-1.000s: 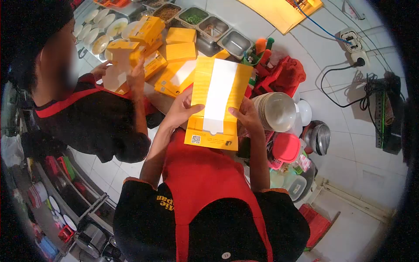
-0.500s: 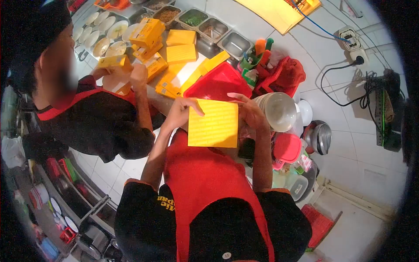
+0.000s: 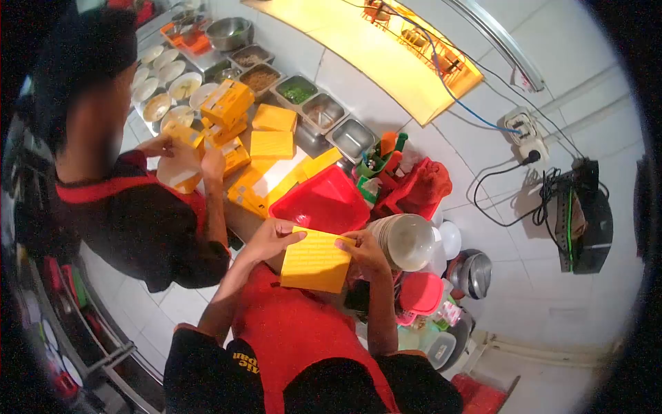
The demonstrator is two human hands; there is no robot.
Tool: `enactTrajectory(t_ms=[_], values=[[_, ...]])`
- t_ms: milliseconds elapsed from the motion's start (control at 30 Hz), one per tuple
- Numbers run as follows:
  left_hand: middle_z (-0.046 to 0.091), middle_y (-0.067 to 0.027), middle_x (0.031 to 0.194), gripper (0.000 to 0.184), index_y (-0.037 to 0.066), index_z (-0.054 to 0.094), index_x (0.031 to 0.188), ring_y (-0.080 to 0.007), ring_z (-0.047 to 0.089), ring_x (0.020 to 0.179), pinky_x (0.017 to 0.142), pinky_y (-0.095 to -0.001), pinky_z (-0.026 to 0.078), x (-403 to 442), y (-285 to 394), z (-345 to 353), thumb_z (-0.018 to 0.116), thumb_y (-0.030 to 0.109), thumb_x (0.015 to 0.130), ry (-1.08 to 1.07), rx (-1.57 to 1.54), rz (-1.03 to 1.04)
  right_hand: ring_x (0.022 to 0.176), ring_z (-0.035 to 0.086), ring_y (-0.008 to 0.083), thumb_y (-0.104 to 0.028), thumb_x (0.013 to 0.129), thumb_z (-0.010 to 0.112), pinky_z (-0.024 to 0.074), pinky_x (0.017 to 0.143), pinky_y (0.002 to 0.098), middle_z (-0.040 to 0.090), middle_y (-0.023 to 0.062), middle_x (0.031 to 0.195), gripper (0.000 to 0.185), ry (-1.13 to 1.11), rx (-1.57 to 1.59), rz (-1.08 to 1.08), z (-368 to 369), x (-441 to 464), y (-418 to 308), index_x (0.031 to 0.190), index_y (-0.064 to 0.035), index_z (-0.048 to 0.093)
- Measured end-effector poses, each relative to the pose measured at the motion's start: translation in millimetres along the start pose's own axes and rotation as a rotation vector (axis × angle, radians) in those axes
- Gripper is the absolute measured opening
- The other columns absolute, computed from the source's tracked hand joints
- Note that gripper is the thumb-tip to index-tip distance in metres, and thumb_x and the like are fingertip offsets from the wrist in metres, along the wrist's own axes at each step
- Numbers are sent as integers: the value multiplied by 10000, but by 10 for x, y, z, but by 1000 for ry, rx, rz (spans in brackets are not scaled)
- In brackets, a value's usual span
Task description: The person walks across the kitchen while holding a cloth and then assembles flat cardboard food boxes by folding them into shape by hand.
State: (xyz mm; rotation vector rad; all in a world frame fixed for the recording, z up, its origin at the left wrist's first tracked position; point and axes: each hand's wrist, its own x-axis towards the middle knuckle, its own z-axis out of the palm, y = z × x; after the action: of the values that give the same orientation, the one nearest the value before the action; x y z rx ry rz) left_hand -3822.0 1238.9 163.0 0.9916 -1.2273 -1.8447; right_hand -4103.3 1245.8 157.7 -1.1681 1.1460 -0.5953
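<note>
Between my two hands is a yellow printed cardboard box (image 3: 315,265), its broad face turned toward me. My left hand (image 3: 273,240) pinches its upper left corner, thumb on the face. At the upper right corner my right hand (image 3: 367,251) grips it, also with the thumb in front. The fingers behind the box are partly hidden. Just beyond it lies a red plastic tray (image 3: 321,200). Flat yellow cartons (image 3: 258,190) rest to the left of that tray, with yellow boxes (image 3: 272,145) behind them.
A co-worker (image 3: 131,200) at the left handles another yellow box. Metal food containers (image 3: 298,90) line the wall, with filled white bowls (image 3: 157,107) at the far left. Stacked bowls (image 3: 410,241), a red basket (image 3: 420,190) and a pink lid (image 3: 421,293) stand at my right.
The view has tilted up and shifted right, so my hands and the box appear lower. My right thumb now lies on the box's face. The co-worker's hands have moved slightly.
</note>
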Motion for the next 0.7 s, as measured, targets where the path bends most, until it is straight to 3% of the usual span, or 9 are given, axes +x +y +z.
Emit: enactTrajectory(t_ms=[167,233,267,300,400,533,567,633,700], values=[[754,-55,931,227,-61,723,1068,-76,689,786,704,-222,542,23,-221,-18,683,130,951,22,-59,-31,688,628,97,-285,953,680,520,654,273,700,7,824,334,-63,189,156,-60,-28,143,1058,30,711],[753,-61,918,224,-65,725,1056,-81,692,777,698,-221,545,72,-430,-34,681,128,949,50,-112,-4,731,648,109,-281,975,658,526,665,276,708,35,899,352,9,235,80,-66,-51,65,1145,27,671],[754,-64,913,224,-66,727,1046,-82,692,766,683,-222,546,73,-455,-46,683,130,948,84,-149,-7,1145,613,196,-194,950,676,467,990,340,666,118,1205,378,115,346,72,61,-104,-145,1232,53,625],[754,-67,907,224,-67,730,1036,-83,692,755,669,-224,547,61,-472,-52,684,132,947,109,-184,-10,1145,613,196,-194,950,676,467,990,340,666,118,1205,378,102,323,111,82,-117,-179,1232,53,625],[750,-65,872,234,-57,741,989,-80,687,720,620,-226,543,-31,-372,-8,705,168,936,255,-288,-55,1424,384,335,-173,851,777,291,1164,498,479,196,1481,610,-33,-80,-460,-19,-111,-105,1387,-18,532],[713,-17,784,240,-26,734,980,-61,639,656,559,-219,503,7,-537,48,683,207,954,281,-186,-120,1385,458,315,-296,898,741,361,1129,477,618,150,1348,458,-234,-609,-558,36,-160,-229,1230,6,649],[713,-17,784,240,-26,734,980,-61,639,656,559,-219,503,5,-576,67,683,207,954,280,-199,-122,1385,458,315,-296,898,741,361,1129,477,618,150,1348,458,-239,-616,-547,14,-180,-172,1230,6,649],[639,25,704,232,7,708,1007,-43,558,582,511,-216,448,11,-638,86,641,226,976,226,-114,-52,1290,551,312,-329,930,701,388,1107,468,675,172,1239,409,-34,-366,-212,-48,-195,-29,1137,23,691],[615,34,693,203,22,698,1020,-40,526,562,497,-216,425,-9,-678,115,613,201,977,240,-125,-82,1190,614,308,-355,975,628,411,1083,457,695,190,1176,417,66,-237,-185,157,-256,-246,1098,36,702]])
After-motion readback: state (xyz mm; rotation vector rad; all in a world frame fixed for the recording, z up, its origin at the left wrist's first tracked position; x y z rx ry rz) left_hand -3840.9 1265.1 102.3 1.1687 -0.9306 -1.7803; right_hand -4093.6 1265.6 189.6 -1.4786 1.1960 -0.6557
